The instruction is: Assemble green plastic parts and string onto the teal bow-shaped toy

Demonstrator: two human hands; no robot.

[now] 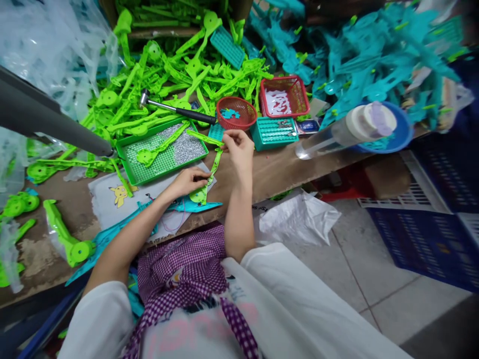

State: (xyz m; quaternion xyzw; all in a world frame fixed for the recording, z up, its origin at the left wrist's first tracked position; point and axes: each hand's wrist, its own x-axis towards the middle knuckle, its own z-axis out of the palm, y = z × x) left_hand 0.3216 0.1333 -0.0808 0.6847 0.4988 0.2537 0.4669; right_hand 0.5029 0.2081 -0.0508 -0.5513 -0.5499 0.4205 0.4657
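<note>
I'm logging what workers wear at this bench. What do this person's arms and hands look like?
Both forearms are bare, with short white sleeves ending above the elbows. The left hand and right hand wear no gloves, and no rings, watch or bracelet can be made out. A purple and white checked cloth lies between the arms.

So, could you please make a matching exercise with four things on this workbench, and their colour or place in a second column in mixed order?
Things:
1. hammer
2. round basket
3. green strip
4. square basket

Descriptions:
A. held between the left hand and the right hand
B. red, with white pieces inside
C. lying on the pile of green parts, black handle
D. red, with small teal pieces inside

Pairs: 1-C, 2-D, 3-A, 4-B
</note>
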